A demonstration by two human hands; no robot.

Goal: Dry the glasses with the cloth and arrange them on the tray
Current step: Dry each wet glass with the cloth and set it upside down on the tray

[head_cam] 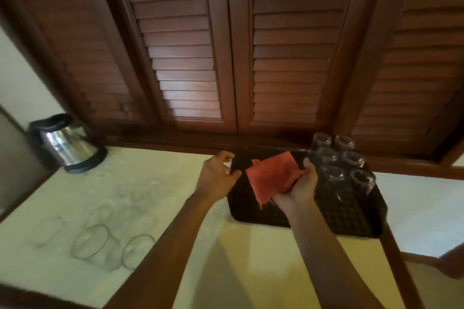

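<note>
Waiting nearest, low on the left of the pale desk (175,246), a few undried glasses (98,246) stand within easy reach. Further in, the right hand (298,185) pinches the red cloth (272,177) over the dark tray (253,216), presumably ready for the next one. The left hand (218,174) hovers loosely curled, holding nothing, at the tray's left rim. Beyond, six finished glasses (342,160) sit upturned in two rows, packed at the far right to leave room

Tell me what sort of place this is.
Probably a hotel room's tea counter or a home pantry nook: an electric kettle on a pale counter, a dark tray of upturned glasses, and louvred wooden doors behind.
</note>
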